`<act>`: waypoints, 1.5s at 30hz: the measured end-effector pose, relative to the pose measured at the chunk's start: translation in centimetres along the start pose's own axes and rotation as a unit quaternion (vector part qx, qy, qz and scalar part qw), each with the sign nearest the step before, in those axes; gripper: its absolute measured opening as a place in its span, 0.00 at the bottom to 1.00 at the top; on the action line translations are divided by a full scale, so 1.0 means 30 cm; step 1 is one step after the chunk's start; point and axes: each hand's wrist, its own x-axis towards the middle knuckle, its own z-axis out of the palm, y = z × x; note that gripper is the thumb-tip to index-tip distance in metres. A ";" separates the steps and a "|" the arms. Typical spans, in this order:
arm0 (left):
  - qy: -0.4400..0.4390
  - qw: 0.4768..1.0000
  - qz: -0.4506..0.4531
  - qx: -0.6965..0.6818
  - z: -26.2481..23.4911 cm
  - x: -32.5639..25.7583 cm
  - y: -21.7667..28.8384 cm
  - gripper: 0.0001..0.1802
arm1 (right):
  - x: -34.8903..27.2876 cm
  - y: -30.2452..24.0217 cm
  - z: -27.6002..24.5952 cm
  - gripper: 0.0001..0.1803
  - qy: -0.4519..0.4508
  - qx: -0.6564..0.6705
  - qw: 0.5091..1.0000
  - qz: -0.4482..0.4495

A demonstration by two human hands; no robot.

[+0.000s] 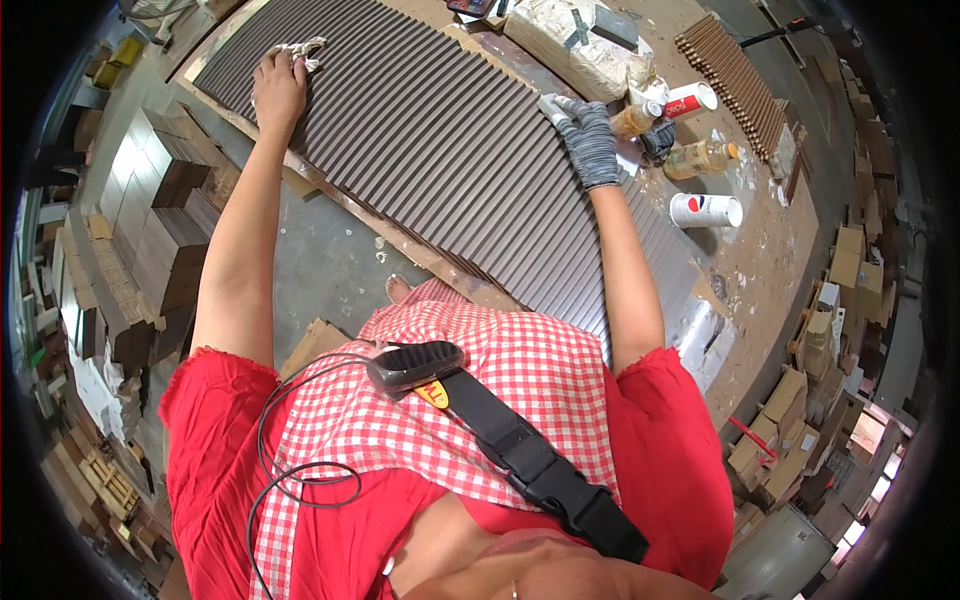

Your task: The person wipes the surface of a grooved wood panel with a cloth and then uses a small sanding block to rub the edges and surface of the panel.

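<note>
Head view: left hand [279, 90] presses rag [300, 50], mostly hidden; gloved right hand [590, 140] flat on slats [440, 150]

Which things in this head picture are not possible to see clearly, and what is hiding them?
- Head view: the left hand covers most of the pale cloth; its full shape is hidden.
- The gloved right hand hides whatever it grips; only a light tip shows.
- The ribbed dark panel has its near end behind the checked apron.
- What the bottles contain is too small to tell.
</note>
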 end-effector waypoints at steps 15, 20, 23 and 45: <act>-0.004 1.000 0.001 0.001 -0.001 -0.003 -0.005 0.20 | -0.025 -0.101 -0.023 0.18 -0.006 0.001 1.000 0.011; -0.004 1.000 -0.012 -0.005 -0.003 -0.005 0.008 0.20 | 0.037 -0.061 -0.021 0.16 -0.002 -0.077 0.997 0.009; -0.004 1.000 -0.008 -0.014 0.000 -0.007 -0.004 0.21 | -0.063 -0.164 -0.010 0.17 -0.048 -0.029 0.998 0.035; 0.011 1.000 0.000 -0.003 0.026 -0.007 -0.023 0.20 | -0.497 -0.473 0.074 0.23 -0.267 0.106 0.956 -0.066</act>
